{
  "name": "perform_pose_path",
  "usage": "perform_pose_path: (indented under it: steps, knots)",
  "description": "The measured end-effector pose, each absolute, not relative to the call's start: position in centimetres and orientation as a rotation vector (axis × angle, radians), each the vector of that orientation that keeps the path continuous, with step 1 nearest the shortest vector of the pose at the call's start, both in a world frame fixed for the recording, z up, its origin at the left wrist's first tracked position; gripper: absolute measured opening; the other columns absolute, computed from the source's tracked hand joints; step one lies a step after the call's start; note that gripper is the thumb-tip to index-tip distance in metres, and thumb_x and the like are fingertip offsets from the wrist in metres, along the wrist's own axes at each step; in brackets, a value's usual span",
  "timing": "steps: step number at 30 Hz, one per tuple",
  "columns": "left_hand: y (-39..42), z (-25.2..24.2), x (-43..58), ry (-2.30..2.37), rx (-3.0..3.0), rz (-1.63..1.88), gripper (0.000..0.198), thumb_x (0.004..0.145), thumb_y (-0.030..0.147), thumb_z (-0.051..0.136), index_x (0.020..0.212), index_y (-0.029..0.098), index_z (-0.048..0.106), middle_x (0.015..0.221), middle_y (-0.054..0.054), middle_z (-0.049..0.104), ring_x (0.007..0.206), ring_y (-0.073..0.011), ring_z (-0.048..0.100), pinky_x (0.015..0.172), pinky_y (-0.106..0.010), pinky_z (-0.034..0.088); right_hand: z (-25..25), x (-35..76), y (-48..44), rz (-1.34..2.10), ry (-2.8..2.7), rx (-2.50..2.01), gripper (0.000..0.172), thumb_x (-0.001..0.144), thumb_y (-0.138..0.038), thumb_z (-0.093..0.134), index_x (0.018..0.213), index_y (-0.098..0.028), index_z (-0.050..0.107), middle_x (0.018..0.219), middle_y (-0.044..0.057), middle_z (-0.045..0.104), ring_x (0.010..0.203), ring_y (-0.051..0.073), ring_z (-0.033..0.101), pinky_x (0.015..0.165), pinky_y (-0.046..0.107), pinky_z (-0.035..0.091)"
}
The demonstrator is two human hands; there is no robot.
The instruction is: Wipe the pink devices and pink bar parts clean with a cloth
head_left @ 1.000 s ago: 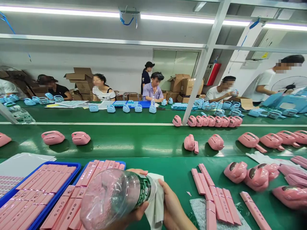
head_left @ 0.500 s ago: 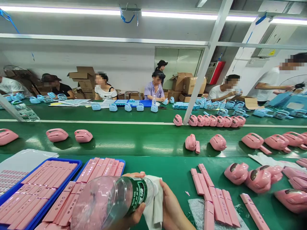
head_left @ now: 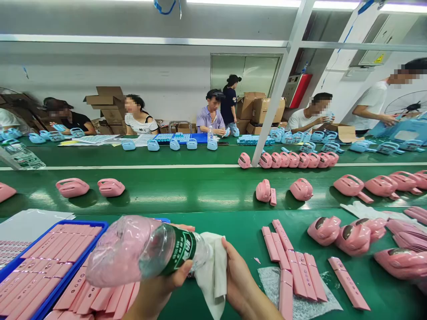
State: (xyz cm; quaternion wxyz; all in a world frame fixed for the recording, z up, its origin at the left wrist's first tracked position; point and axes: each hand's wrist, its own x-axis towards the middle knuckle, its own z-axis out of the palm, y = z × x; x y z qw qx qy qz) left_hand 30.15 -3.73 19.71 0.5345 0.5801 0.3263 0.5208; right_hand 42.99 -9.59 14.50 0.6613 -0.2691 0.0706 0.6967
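Note:
My left hand (head_left: 167,284) is wrapped round a clear plastic bottle (head_left: 155,251) with a green label, tipped onto its side with its neck pointing right. The bottle's mouth meets a white cloth (head_left: 213,280), which hangs in folds. On the cloth's right side, my right hand (head_left: 238,273) grips it between thumb and fingers. Pink strip-shaped parts (head_left: 100,295) lie below and behind the bottle, and their colour shows through the plastic. Whether liquid is leaving the bottle I cannot tell.
A blue tray (head_left: 104,227) of pink strips stands at left. More pink strips (head_left: 302,275) and rounded pink housings (head_left: 353,240) lie at right. Pink housings (head_left: 111,187) sit on the green belt (head_left: 187,191). Several people work across it among blue housings (head_left: 174,144).
The bottle's base has risen, bringing the bottle closer to level, with its mouth still at the cloth. My view has tipped slightly downward. A person at the back has straightened up.

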Motion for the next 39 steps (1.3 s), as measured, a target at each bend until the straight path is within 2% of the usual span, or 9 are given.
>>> perform_pose_path:
  steps: [7,11,18,27,29,32,34,36,39]
  knots:
    - [-2.5,19.8,29.6,0.714,0.942,1.131,0.05,0.057,0.028,0.078,0.105,0.023,0.066,0.094,-0.004,0.073,0.106,-0.0316,0.06,0.091,-0.045,0.049,15.6,42.6,-9.9,1.596,0.191,-0.685,0.056,0.088,-0.046,0.043,0.114,0.001,0.057,0.078,0.018,0.072,0.066,0.027,0.068,0.067,0.037,0.05]
    - [-2.1,19.6,28.9,0.761,0.709,0.998,0.056,0.054,0.028,0.078,0.108,0.021,0.066,0.094,-0.005,0.075,0.111,-0.0341,0.059,0.094,-0.046,0.048,15.6,42.4,-9.7,1.603,0.232,-0.712,0.051,0.086,-0.047,0.046,0.108,-0.003,0.061,0.073,0.013,0.072,0.061,0.024,0.067,0.065,0.035,0.05]
    - [-1.4,19.2,28.2,0.865,0.525,0.944,0.047,0.057,0.042,0.074,0.097,0.017,0.071,0.098,-0.009,0.076,0.118,-0.0375,0.053,0.095,-0.051,0.047,16.8,41.8,-9.6,1.651,0.274,-0.71,0.049,0.088,-0.045,0.045,0.109,-0.003,0.06,0.076,0.013,0.072,0.064,0.023,0.068,0.072,0.036,0.051]
    - [-0.3,20.1,28.1,0.948,0.373,0.978,0.031,0.064,0.041,0.065,0.084,0.018,0.073,0.085,-0.006,0.078,0.11,-0.0286,0.061,0.106,-0.046,0.038,18.1,41.8,-10.1,1.588,0.272,-0.711,0.049,0.092,-0.038,0.042,0.118,0.0,0.055,0.084,0.016,0.073,0.074,0.024,0.07,0.081,0.037,0.05]
    - [-0.3,20.4,28.3,0.983,0.359,0.98,0.032,0.069,0.042,0.059,0.084,0.017,0.072,0.087,-0.008,0.077,0.102,-0.0275,0.065,0.1,-0.045,0.044,18.3,41.7,-10.3,1.572,0.271,-0.72,0.049,0.091,-0.037,0.042,0.118,0.002,0.055,0.083,0.016,0.073,0.074,0.025,0.07,0.081,0.038,0.05]
    - [-0.4,21.1,28.5,0.963,0.373,0.948,0.035,0.075,0.039,0.052,0.088,0.013,0.071,0.089,-0.013,0.077,0.084,-0.0246,0.071,0.078,-0.038,0.058,18.3,41.6,-10.6,1.559,0.261,-0.701,0.05,0.09,-0.037,0.045,0.12,0.002,0.053,0.089,0.018,0.073,0.079,0.026,0.069,0.084,0.04,0.049]
    - [-0.4,21.4,28.4,0.946,0.368,0.949,0.035,0.078,0.036,0.049,0.092,0.012,0.07,0.087,-0.014,0.077,0.077,-0.024,0.072,0.064,-0.033,0.061,18.3,41.6,-10.9,1.552,0.234,-0.676,0.051,0.089,-0.037,0.047,0.123,0.001,0.051,0.093,0.019,0.072,0.084,0.028,0.069,0.087,0.041,0.048]
    - [-0.4,21.5,28.3,0.948,0.356,0.954,0.034,0.08,0.032,0.046,0.094,0.011,0.069,0.087,-0.015,0.076,0.075,-0.0243,0.072,0.062,-0.033,0.061,18.4,41.6,-11.0,1.544,0.205,-0.657,0.052,0.089,-0.038,0.049,0.124,0.001,0.05,0.094,0.019,0.072,0.087,0.028,0.068,0.088,0.041,0.048]
    - [0.0,21.1,27.8,0.856,0.36,0.916,0.029,0.078,0.03,0.051,0.096,0.013,0.067,0.087,-0.013,0.077,0.076,-0.0242,0.072,0.069,-0.036,0.061,19.0,41.7,-11.1,1.546,0.198,-0.668,0.051,0.09,-0.037,0.047,0.123,0.001,0.051,0.093,0.019,0.072,0.086,0.028,0.068,0.086,0.04,0.048]
